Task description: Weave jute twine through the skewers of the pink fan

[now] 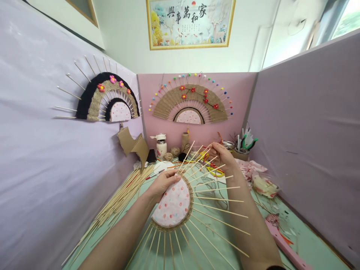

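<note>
A half-round piece covered in pink flowered fabric is held tilted above the green table. Twine edges its curve, and thin wooden sticks fan out from it. My left hand grips its upper left part, thumb on the fabric and fingers behind. Near the tips of the upper sticks is my right hand, its thumb and fingers pinched together. What they hold is too small to make out; a loose strand of twine hangs below, over the table.
Loose sticks lie at the left. Jars, twine balls and a tool pot line the back. Fabric scraps and a pink tool are at the right. Two finished fans hang on the partitions.
</note>
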`<state>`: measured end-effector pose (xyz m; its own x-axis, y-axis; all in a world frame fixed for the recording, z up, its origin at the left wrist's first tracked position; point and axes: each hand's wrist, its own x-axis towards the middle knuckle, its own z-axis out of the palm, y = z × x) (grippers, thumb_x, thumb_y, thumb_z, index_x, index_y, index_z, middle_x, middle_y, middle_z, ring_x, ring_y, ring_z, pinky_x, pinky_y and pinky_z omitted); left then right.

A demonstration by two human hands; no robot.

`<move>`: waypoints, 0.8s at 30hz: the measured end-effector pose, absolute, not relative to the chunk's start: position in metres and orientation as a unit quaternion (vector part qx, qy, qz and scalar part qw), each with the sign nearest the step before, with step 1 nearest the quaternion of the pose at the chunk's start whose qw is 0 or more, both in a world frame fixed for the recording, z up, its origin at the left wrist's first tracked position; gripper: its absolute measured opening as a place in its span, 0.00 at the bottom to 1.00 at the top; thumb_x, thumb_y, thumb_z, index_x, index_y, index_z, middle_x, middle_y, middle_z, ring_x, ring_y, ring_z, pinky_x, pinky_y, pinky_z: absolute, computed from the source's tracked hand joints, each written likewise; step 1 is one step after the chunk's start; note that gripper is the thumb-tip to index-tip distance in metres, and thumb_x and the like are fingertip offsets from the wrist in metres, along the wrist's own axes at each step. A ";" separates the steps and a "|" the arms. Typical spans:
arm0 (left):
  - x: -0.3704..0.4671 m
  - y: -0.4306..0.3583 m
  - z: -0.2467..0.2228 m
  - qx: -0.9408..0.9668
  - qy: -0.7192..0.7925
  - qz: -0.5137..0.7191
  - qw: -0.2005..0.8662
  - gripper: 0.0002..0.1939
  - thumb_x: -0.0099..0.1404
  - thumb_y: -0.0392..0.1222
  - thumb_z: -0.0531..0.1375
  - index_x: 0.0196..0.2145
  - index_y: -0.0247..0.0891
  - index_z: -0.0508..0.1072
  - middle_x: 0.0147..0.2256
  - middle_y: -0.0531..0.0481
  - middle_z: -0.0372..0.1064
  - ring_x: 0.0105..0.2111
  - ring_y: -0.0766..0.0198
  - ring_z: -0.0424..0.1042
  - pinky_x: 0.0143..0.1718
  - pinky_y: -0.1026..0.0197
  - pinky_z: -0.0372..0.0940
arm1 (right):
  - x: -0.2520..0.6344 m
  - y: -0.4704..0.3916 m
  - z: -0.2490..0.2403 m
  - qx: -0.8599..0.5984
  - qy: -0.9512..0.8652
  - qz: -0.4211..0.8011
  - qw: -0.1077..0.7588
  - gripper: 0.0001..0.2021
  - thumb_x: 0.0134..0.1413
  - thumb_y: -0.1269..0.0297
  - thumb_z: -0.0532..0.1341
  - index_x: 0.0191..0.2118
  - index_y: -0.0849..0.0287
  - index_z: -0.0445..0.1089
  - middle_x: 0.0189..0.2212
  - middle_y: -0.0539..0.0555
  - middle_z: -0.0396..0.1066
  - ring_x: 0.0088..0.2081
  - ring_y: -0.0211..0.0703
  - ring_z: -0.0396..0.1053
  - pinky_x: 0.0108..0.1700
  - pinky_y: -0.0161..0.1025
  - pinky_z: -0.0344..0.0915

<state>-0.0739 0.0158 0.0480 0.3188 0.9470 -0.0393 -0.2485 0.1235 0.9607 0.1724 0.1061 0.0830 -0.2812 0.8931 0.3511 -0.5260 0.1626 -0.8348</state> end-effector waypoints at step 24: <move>-0.093 0.009 0.050 0.355 0.281 0.650 0.610 0.25 0.44 0.38 0.67 0.43 0.37 0.72 0.30 0.51 0.72 0.25 0.70 0.68 0.31 0.66 0.63 | 0.073 0.080 0.055 -0.204 -0.505 0.764 0.346 0.10 0.43 0.63 0.66 0.26 0.59 0.63 0.18 0.44 0.63 0.17 0.29 0.58 0.21 0.29 0.54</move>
<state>-0.0930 0.0091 0.0497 -0.0032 0.9928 0.1194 -0.5944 -0.0979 0.7982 0.0734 0.0796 0.0553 -0.6767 0.7353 0.0378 -0.3224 -0.2497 -0.9131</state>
